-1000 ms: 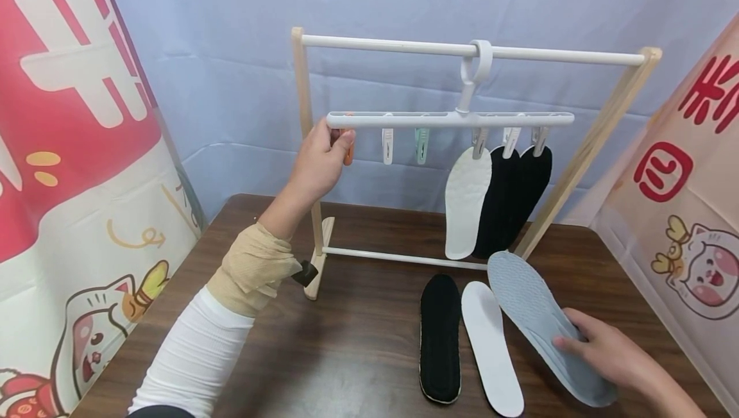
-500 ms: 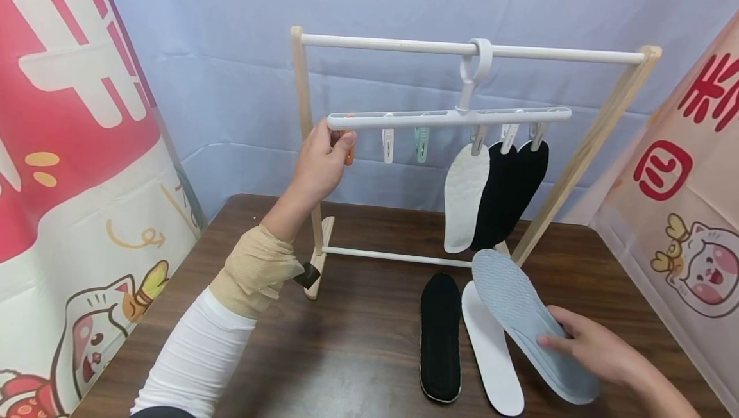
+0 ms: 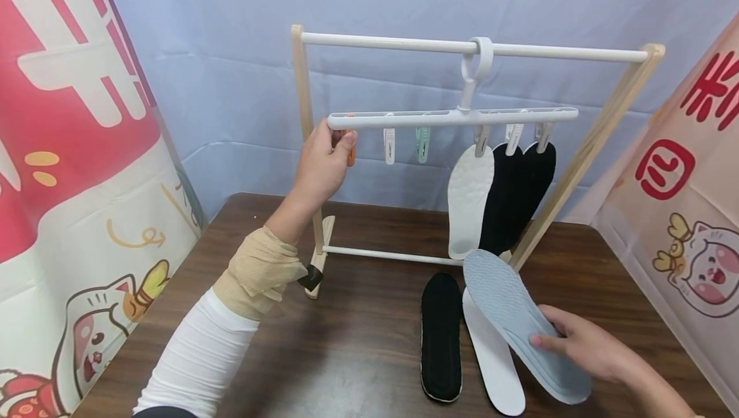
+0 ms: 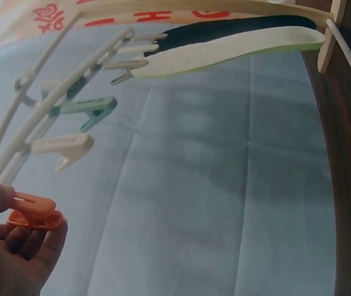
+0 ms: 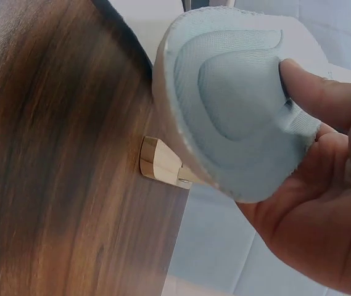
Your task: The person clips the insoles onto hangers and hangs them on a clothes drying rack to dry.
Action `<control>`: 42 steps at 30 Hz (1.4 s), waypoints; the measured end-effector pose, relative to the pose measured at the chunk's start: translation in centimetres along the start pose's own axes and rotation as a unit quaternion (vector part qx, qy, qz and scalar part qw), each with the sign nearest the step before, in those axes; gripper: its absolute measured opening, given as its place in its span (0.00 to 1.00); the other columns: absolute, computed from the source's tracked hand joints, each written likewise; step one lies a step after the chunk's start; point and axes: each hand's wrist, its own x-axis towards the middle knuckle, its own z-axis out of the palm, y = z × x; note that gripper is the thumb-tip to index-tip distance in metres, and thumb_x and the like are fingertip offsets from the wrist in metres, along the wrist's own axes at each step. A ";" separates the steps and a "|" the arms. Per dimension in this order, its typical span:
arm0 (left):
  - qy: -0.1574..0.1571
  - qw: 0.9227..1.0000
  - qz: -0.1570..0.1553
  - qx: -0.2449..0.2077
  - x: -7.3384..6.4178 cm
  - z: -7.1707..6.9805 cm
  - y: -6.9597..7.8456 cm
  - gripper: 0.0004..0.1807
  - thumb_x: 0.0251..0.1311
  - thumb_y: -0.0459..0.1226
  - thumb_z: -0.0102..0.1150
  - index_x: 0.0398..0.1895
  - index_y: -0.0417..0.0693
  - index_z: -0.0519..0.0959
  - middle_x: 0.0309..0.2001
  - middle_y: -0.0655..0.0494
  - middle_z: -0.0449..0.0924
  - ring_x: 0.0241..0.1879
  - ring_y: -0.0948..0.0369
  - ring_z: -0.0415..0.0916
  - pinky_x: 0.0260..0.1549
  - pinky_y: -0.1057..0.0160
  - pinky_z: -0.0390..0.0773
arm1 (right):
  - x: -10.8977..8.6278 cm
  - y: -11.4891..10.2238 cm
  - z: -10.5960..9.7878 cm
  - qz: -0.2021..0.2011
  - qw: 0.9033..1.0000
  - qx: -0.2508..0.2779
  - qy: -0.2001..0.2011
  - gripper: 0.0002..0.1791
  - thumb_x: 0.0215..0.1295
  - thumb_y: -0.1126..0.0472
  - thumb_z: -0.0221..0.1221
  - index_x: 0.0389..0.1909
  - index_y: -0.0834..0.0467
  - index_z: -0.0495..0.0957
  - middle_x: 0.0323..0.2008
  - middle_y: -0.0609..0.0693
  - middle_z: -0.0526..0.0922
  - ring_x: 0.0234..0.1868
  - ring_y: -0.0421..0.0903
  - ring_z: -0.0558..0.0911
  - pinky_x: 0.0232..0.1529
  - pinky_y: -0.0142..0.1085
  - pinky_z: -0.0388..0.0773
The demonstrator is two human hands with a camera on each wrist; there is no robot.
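Observation:
At the left end of the white clip hanger (image 3: 398, 120), my left hand (image 3: 324, 160) pinches an orange clothes peg (image 4: 34, 209) between thumb and fingers. My right hand (image 3: 583, 341) holds a light grey-blue insole (image 3: 508, 306) by its edge, thumb on top. That insole is tilted above the table and overlaps a white insole (image 3: 498, 367) lying below. Beside it lies a black insole (image 3: 441, 338). From pegs on the hanger's right half hang a white insole (image 3: 470, 203) and two black insoles (image 3: 510, 200), partly overlapping. A white peg (image 3: 389, 147) and a green peg (image 3: 423, 145) hang without insoles.
The hanger hooks over the top bar (image 3: 392, 42) of a wooden rack (image 3: 589, 155) on the brown table (image 3: 323, 354). The rack's lower bar (image 3: 398, 256) runs near the tabletop. Printed curtains stand at both sides, with a plain blue cloth (image 3: 231, 84) behind.
My right hand has moved left with the grey-blue insole, which now covers more of the white one on the table. The hanger sways slightly. My left hand stays at the orange peg.

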 end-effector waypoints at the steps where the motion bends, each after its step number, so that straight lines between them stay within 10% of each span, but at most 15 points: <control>1: 0.001 1.000 0.000 0.000 0.0 0.0 0.0 0.15 0.77 0.39 0.50 0.59 0.40 0.70 0.30 0.50 0.73 0.28 0.55 0.69 0.29 0.62 0.66 | 0.0 -0.1 0.0 -0.001 1.000 0.001 -0.001 0.23 0.70 0.59 0.61 0.60 0.66 0.70 0.49 0.59 0.79 0.45 0.51 0.76 0.40 0.45 0.75; 9: 0.015 1.000 -0.006 0.003 -0.3 0.0 0.2 0.15 0.76 0.39 0.52 0.58 0.39 0.70 0.30 0.50 0.73 0.29 0.55 0.69 0.30 0.61 0.67 | 0.3 -0.2 0.4 -0.021 1.000 -0.005 -0.010 0.18 0.71 0.58 0.61 0.54 0.63 0.71 0.43 0.54 0.77 0.41 0.41 0.74 0.37 0.35 0.72; 35: 0.015 1.000 -0.004 0.000 -0.5 0.0 0.1 0.15 0.75 0.40 0.54 0.58 0.42 0.72 0.32 0.50 0.74 0.30 0.55 0.71 0.29 0.61 0.68 | 0.8 -1.1 1.2 -0.021 0.999 0.032 -0.028 0.19 0.71 0.59 0.60 0.56 0.64 0.70 0.45 0.56 0.78 0.43 0.46 0.75 0.40 0.46 0.74; 42: 0.012 1.000 0.005 -0.007 -0.5 -0.3 0.1 0.16 0.74 0.39 0.56 0.60 0.42 0.74 0.33 0.50 0.75 0.31 0.55 0.72 0.29 0.61 0.68 | 0.7 -1.2 1.7 -0.037 0.998 0.040 -0.032 0.18 0.73 0.57 0.59 0.55 0.63 0.70 0.43 0.54 0.78 0.41 0.37 0.76 0.38 0.33 0.72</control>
